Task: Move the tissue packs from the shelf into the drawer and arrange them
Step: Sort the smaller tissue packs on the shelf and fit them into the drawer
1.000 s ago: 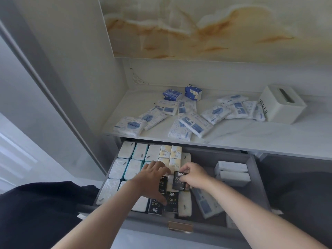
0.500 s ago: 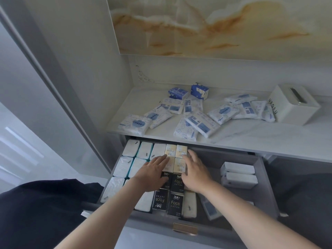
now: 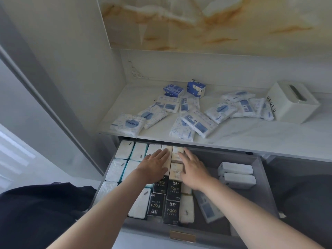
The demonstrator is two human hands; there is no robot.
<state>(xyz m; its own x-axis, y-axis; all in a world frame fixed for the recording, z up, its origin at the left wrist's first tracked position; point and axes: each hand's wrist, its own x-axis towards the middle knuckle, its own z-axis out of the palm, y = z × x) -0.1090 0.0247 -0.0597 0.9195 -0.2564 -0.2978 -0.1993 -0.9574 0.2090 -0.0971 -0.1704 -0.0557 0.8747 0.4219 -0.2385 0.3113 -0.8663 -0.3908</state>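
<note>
Both hands, the left hand (image 3: 154, 166) and right hand (image 3: 193, 168), are lying flat with fingers straight, pressing on beige tissue packs (image 3: 177, 155) in the drawer (image 3: 258, 186).

We see a glossy cream wall panel with orange-gold marble veining (image 3: 197, 24) up top, a plain pale grey side wall (image 3: 71, 51) on the left, and a slanted grey frame bar (image 3: 53, 96). Soft daylight stripes the pale floor (image 3: 36, 168).
</note>
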